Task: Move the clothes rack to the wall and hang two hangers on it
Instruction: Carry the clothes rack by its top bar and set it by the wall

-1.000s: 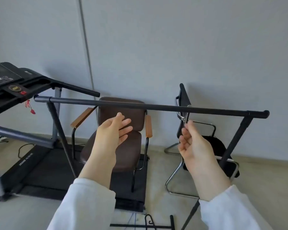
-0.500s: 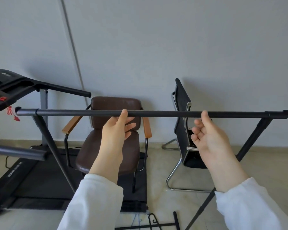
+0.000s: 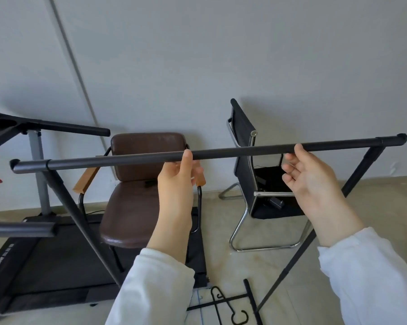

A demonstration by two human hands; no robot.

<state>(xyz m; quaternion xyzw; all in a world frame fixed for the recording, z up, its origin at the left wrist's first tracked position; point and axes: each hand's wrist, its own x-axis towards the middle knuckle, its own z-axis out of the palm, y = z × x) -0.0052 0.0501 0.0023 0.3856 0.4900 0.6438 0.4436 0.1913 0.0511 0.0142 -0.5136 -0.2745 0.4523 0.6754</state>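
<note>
The black clothes rack point(image 3: 244, 151) stands in front of me, its top bar slanting across the view from lower left to upper right. Its legs angle down at both ends. My left hand point(image 3: 176, 181) is at the middle of the bar, with the thumb across the front and the fingers curled behind and beneath it. My right hand point(image 3: 310, 181) is further right: its thumb rests on the bar, and the fingers are spread apart just below it. A black hanger point(image 3: 218, 301) lies on the floor between my sleeves, with a pale thin hanger point(image 3: 199, 301) beside it.
The grey wall point(image 3: 221, 66) is close behind the rack. A treadmill point(image 3: 33, 266) fills the left side. A brown padded chair point(image 3: 139, 207) and a black mesh chair point(image 3: 247, 160) stand between the rack and the wall.
Both hands have come up from below onto the top bar. The left hand has closed around it. The view has tilted, so the bar now slants.
</note>
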